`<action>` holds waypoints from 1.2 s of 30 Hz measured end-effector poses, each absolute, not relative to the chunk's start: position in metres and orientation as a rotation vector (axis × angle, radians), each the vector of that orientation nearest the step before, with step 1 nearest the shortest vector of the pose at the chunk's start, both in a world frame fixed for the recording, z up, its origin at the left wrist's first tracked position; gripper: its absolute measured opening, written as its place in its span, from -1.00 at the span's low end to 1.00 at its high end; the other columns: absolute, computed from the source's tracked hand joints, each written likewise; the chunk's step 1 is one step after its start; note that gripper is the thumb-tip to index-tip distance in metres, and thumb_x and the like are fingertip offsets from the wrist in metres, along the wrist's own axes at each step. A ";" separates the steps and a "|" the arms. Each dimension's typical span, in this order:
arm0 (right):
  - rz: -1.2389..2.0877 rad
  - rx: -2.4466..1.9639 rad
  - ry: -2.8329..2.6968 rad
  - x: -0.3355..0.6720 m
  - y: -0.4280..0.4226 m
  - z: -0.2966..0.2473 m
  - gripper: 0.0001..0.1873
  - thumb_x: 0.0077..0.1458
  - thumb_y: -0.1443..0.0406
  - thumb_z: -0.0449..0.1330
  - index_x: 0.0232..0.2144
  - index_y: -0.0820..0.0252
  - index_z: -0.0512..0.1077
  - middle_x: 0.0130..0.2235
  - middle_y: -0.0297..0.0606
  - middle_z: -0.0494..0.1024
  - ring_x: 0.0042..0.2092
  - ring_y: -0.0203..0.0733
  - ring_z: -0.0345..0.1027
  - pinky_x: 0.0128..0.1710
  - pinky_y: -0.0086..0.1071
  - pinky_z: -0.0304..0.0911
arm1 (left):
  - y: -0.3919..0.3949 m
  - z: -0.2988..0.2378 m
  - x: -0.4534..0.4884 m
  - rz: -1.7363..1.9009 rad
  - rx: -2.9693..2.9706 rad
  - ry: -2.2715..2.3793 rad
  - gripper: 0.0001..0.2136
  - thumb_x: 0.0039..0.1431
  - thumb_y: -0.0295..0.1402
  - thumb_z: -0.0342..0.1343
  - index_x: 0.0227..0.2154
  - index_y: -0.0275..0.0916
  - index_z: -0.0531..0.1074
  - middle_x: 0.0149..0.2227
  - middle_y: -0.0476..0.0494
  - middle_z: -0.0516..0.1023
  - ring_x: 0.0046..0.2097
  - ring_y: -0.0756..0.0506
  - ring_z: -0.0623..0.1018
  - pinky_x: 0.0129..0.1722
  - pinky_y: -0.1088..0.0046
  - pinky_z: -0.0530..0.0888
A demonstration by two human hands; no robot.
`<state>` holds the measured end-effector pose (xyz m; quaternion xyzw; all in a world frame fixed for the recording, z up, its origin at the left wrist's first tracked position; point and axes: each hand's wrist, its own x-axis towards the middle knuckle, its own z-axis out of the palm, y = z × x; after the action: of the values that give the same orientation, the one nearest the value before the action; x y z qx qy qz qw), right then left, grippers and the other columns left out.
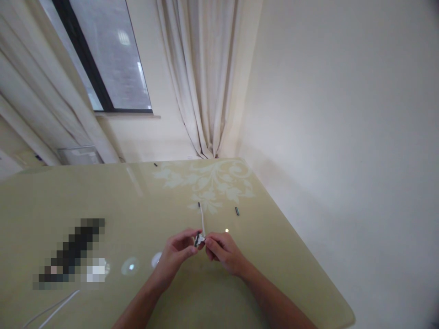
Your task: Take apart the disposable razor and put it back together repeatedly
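Between the fingertips of both hands is a small white-and-dark piece [199,239], too small to name by kind. My left hand [176,253] holds its left side between thumb and fingers. On the right side, my right hand [222,251] pinches at it with closed fingers; what exactly lies under those fingertips is hidden. A thin white stick or cable [202,219] with a dark tip stretches away just beyond the hands. Whether it joins the held piece cannot be made out. To the right of it, a short dark piece [237,211] lies on the table.
The glossy yellowish table [274,265] has a pale floral pattern and a right edge beside the wall. A pixelated dark object [75,249] lies at left, near white cables [58,307]. Another tiny dark piece [155,164] rests at the far edge, before the curtains [206,82].
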<state>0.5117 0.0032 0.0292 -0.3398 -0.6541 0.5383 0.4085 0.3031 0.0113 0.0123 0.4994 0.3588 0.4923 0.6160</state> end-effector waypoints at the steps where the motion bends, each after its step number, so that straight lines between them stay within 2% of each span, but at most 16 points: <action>1: 1.347 -0.860 -1.665 0.512 0.003 0.030 -0.43 0.42 -0.09 0.05 -0.27 0.23 0.61 -0.54 -0.40 0.37 -0.53 -0.34 0.12 -0.48 -0.45 0.02 | 0.012 0.013 0.302 1.136 1.175 0.831 -0.60 -0.09 -0.18 0.54 -0.13 -0.13 0.73 -0.30 -0.10 0.60 -0.26 -0.09 0.52 -0.22 0.43 0.45; 7: 1.260 -0.866 -1.798 0.514 0.005 0.032 -0.38 0.42 -0.09 0.05 -0.50 0.22 0.47 -0.54 -0.39 0.36 -0.49 -0.33 0.15 -0.43 -0.43 0.03 | 0.013 0.018 0.298 1.141 1.281 0.870 -0.64 -0.09 -0.20 0.53 -0.18 -0.16 0.75 -0.35 -0.11 0.56 -0.33 -0.07 0.48 -0.30 0.44 0.40; 15: 1.181 -0.888 -1.866 0.515 0.009 0.028 -0.36 0.43 -0.08 0.02 -0.54 0.21 0.44 -0.57 -0.41 0.33 -0.52 -0.33 0.12 -0.43 -0.43 0.03 | 0.013 0.023 0.303 1.145 1.333 0.941 -0.71 -0.08 -0.19 0.52 -0.27 -0.17 0.75 -0.35 -0.12 0.56 -0.30 -0.10 0.51 -0.28 0.42 0.42; 21: 1.060 -0.907 -1.912 0.515 0.010 0.032 -0.43 0.44 0.00 0.04 -0.51 0.21 0.46 -0.54 -0.39 0.39 -0.50 -0.33 0.20 -0.41 -0.44 0.08 | 0.012 0.019 0.305 1.120 1.336 0.992 -0.71 -0.07 -0.18 0.51 -0.30 -0.20 0.72 -0.36 -0.09 0.55 -0.34 -0.06 0.47 -0.32 0.46 0.38; 28: 1.064 -0.989 -1.874 0.517 0.010 0.034 -0.53 0.40 0.04 0.13 -0.43 0.22 0.55 -0.56 -0.41 0.40 -0.52 -0.33 0.17 -0.46 -0.45 0.06 | 0.010 0.020 0.308 1.073 1.332 0.996 -0.53 -0.01 -0.15 0.48 -0.02 -0.18 0.64 -0.44 0.03 0.41 -0.39 -0.01 0.34 -0.40 0.53 0.28; 33: 1.073 -0.987 -1.894 0.518 0.009 0.036 -0.55 0.41 0.04 0.13 -0.35 0.23 0.58 -0.54 -0.41 0.41 -0.52 -0.32 0.18 -0.47 -0.45 0.06 | 0.011 0.023 0.307 1.102 1.369 1.039 -0.64 -0.02 -0.18 0.47 -0.16 -0.20 0.68 -0.44 0.02 0.42 -0.40 -0.01 0.34 -0.39 0.52 0.28; 36: 1.042 -0.995 -1.897 0.519 0.010 0.037 -0.53 0.42 0.03 0.12 -0.38 0.22 0.57 -0.54 -0.41 0.40 -0.51 -0.32 0.20 -0.44 -0.44 0.07 | 0.010 0.023 0.308 1.134 1.408 1.053 -0.65 0.04 -0.18 0.43 -0.12 -0.18 0.68 -0.35 -0.05 0.50 -0.39 -0.01 0.36 -0.38 0.51 0.32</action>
<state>0.5190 0.0102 0.0371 -0.3878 -0.7398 0.4063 0.3706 0.3080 0.0103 0.0232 0.5823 0.4355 0.4692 0.5011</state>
